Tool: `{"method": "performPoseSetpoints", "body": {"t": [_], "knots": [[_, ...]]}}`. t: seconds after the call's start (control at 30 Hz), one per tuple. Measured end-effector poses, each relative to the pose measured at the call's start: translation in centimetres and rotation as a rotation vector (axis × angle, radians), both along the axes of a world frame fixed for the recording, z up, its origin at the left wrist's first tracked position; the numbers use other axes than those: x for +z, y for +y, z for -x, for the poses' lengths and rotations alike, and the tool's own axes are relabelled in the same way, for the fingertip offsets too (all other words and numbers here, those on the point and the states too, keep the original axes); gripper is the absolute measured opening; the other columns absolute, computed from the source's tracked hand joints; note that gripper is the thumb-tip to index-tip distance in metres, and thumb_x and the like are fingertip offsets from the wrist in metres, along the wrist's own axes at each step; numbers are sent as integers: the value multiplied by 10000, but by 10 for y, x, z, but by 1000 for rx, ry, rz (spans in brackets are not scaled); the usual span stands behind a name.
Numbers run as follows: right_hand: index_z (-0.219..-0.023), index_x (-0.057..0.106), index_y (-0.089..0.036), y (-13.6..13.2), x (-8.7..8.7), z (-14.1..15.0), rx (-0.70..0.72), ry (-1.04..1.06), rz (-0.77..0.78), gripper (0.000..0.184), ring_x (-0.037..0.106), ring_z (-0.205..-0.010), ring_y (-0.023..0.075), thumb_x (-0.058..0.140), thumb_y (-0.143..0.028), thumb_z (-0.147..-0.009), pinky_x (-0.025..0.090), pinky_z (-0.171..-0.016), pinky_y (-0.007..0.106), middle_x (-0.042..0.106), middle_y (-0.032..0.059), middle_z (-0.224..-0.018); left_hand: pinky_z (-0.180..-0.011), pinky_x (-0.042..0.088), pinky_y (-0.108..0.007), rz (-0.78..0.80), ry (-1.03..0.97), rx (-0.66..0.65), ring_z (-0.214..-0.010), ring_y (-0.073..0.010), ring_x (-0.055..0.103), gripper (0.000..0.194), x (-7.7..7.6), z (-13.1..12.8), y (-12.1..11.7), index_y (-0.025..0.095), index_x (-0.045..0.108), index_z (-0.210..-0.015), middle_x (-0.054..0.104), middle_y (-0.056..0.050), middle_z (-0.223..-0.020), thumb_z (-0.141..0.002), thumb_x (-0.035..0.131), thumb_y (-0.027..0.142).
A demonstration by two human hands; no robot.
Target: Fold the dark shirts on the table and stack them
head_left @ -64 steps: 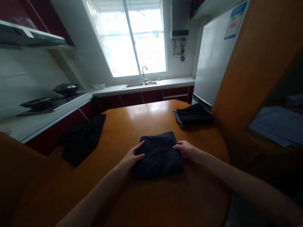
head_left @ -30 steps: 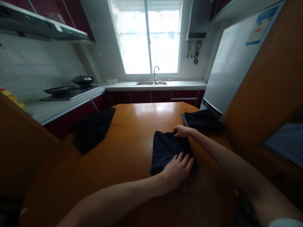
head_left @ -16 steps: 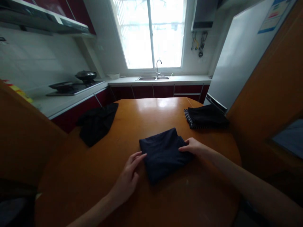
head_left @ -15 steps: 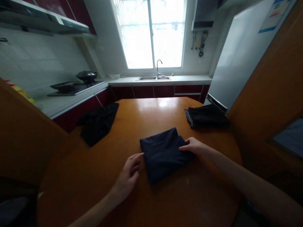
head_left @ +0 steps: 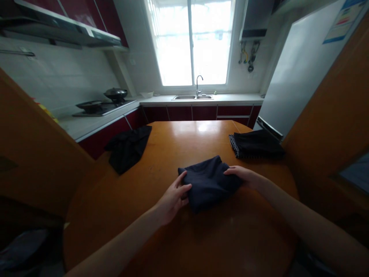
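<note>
A folded dark navy cloth garment (head_left: pixel 209 184) is between my two hands over the middle of the wooden table (head_left: pixel 173 150). My left hand (head_left: pixel 174 198) grips its left edge, the thumb and forefinger on top and the other fingers curled at the side or under it. On the right edge, my right hand (head_left: pixel 240 175) holds the cloth with thumb and fingers, partly hidden by the fabric. The garment's near edge looks slightly raised. What kind of garment it is, I cannot tell.
A crumpled black cloth (head_left: pixel 129 148) lies at the table's left edge. Folded black clothes (head_left: pixel 256 144) with a patterned border sit at the right. Beyond are a sink (head_left: pixel 184 97), a stove (head_left: pixel 105 109) with pans, and a tall refrigerator (head_left: pixel 300 65).
My left hand has moved from beside the garment's left edge onto it and now grips it. The garment's near side has lifted and bunched a little. The camera view has shifted slightly left.
</note>
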State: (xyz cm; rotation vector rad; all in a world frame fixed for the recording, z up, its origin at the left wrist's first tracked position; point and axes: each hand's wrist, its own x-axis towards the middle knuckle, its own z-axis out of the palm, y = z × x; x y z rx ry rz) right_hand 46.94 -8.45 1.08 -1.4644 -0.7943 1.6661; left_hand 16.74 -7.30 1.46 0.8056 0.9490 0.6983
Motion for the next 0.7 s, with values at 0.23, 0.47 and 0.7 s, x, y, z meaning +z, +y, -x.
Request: {"method": "performPoseSetpoints", "body": {"t": [0.23,0.47,0.7], "knots": [[-942,676,-165,-2,24,-21,-48,151,-109,146,701,-692,143,645,-137,-802,569,-694,220,762,42,-864,-1077,485,-360,-186,-166,4,-1306,-254,564,947,-10,-37,2,408,243,-1563,451,-54,-1545,-804,779,225],[-821,640,-188,-2,55,-77,-195,158,-245,76,650,-558,142,687,-150,-775,546,-534,208,719,5,-681,-1114,453,-388,-320,-269,-103,-1312,-261,559,1027,-2,-102,37,428,151,-1583,432,-54,-1559,-803,803,278],[-763,648,-183,26,84,-178,-362,-134,-381,105,648,-588,183,597,-244,-833,569,-604,281,709,41,-634,-1027,519,-356,-458,-300,-275,-1222,-255,622,1111,30,-225,130,367,136,-1599,507,-94,-1492,-753,837,201]]}}
